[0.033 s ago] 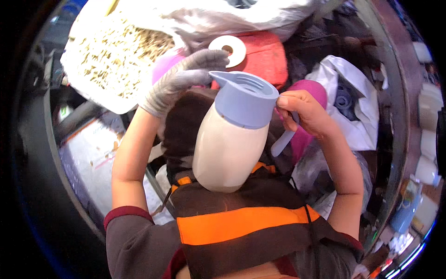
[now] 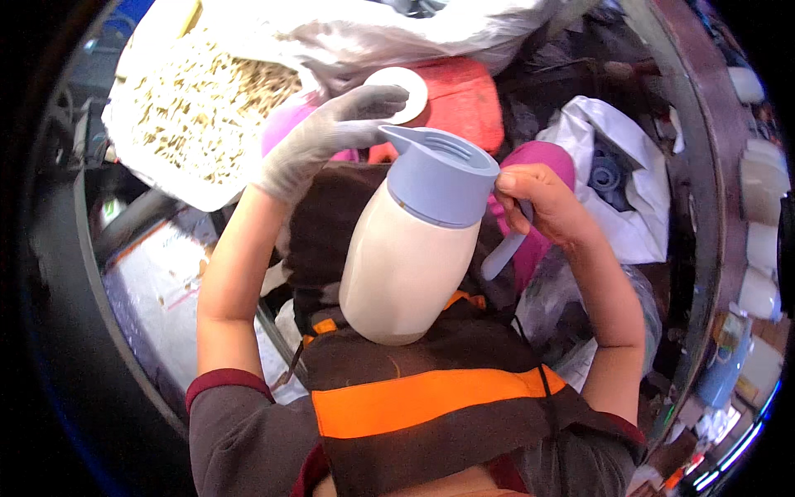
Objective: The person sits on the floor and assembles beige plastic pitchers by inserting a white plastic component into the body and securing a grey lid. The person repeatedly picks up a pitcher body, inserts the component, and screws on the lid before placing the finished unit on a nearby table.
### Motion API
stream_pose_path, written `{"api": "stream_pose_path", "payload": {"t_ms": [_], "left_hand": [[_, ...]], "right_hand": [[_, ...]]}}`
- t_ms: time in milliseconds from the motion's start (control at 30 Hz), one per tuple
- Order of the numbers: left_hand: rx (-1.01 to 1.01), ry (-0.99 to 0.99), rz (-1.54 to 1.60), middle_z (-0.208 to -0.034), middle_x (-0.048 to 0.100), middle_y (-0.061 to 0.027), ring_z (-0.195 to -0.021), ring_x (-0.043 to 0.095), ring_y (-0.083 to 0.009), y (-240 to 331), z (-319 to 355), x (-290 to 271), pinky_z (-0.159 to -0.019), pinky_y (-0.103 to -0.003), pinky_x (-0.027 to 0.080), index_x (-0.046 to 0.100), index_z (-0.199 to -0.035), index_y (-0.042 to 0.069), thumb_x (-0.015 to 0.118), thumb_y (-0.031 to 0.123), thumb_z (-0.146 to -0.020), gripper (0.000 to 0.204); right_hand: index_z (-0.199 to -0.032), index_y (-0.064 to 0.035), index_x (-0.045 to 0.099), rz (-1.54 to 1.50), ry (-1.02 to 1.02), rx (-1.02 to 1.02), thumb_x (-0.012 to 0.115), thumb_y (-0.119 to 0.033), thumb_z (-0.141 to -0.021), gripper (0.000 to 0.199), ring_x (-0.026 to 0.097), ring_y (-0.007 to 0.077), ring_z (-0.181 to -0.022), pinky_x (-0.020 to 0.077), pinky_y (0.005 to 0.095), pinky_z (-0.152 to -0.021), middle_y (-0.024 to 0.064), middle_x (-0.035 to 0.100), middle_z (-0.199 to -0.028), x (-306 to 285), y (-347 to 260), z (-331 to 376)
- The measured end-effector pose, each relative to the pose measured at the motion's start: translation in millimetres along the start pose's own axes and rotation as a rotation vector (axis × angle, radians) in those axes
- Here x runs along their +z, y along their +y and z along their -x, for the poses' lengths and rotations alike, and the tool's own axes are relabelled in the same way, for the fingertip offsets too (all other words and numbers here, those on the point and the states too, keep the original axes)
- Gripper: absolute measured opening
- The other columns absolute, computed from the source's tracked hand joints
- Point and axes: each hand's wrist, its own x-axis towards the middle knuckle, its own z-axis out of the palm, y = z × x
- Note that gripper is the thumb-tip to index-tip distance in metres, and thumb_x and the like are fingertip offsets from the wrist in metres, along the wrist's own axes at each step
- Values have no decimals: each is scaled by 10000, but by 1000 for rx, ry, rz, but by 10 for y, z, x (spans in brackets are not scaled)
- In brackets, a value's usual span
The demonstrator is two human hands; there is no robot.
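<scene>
A vacuum jug (image 2: 406, 265) with a cream body and a blue-grey spouted top leans on my lap over the dark apron (image 2: 439, 402) with its orange band. Its spout points left. My right hand (image 2: 542, 203), bare, is closed at the jug's right side, thumb and forefinger at the top's edge; the pale handle (image 2: 503, 257) comes out below the fingers. In a grey-white glove, my left hand (image 2: 331, 132) is beside the spout, its fingers stretched out and apart. Those fingers overlap a white disc-shaped roll (image 2: 406, 79) lying on something red (image 2: 468, 103).
A white sack (image 2: 190, 116) of small pale pieces stands at the far left. To the right are a magenta rounded object (image 2: 546, 161) and a white bag (image 2: 642, 182) with grey-blue parts. A dark curved rail (image 2: 712, 207) runs before several pale jugs (image 2: 762, 244).
The view has shifted slightly. My left fingers now cover the middle of the white roll, where its hole showed before. The jug and my right hand keep nearly the same place.
</scene>
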Motion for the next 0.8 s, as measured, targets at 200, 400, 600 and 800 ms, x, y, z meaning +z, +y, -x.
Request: {"api": "stream_pose_path", "payload": {"t_ms": [200,400,600,800], "left_hand": [[46,259,-1422,-1251,448,-157,-1157,455,-357,-535,-928,176,-935,-483,420,437,-1294,179,697,509,-679,745],[37,343,-854,-1081,606,-196,-978,594,-336,-444,-1022,-301,-900,-399,455,531,-1209,102,699,426,-707,621],[338,517,-468,-1120,607,-154,-993,603,-235,1063,-569,-70,-873,-331,470,513,-1273,53,776,344,-688,705],[527,344,-1544,-1183,544,-167,-1072,541,-353,1153,-862,475,-917,-436,444,533,-1233,149,699,449,-689,643]], "right_hand": [[-702,-39,561,-125,250,-187,556,-328,-884,341,452,96,-457,339,242,-451,13,491,-575,-301,61,458],[-722,-44,551,-2,568,-571,552,-317,-897,324,461,84,-475,351,229,-470,9,495,-573,-643,-247,351],[-1069,24,637,274,579,-650,623,-288,-872,369,582,99,-583,458,244,-545,68,640,-755,-356,-225,-411],[-1114,-11,602,729,605,-831,643,-358,-829,450,619,356,-899,486,390,-782,193,642,-975,-275,-303,-691]]}}
